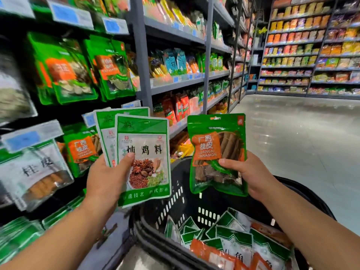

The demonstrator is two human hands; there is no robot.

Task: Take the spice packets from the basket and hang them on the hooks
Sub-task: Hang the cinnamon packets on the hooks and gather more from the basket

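The left hand point(109, 178) has its grip pinched on two white packets point(144, 158), thumb pressed across the front one's face and fingers curled behind. The right hand point(247, 176) pinches a green cinnamon packet point(216, 152) near its lower right edge, thumb on the front and fingers behind.

All three are held up in the air above the basket point(175, 193), the white pair on the left and the cinnamon packet well apart on the right. Each stands close to upright, long axis vertical, green header up and printed face toward the camera. The white packets are fanned, the rear one showing up and to the left of the front one. The cinnamon packet's hang hole shows at its top edge.

The black basket sits below, between the forearms. Loose packets point(233, 242) lie in its bottom, flat or slanted, pointing different ways.

On the left, hung packets point(66, 71) fill a rack in rows, some of the same green cinnamon kind just beside the left hand. Blue price tags point(23, 140) stick out above them; the hooks cannot be made out. Shelves point(175, 84) run down the aisle, with pale floor point(292, 133) to the right.
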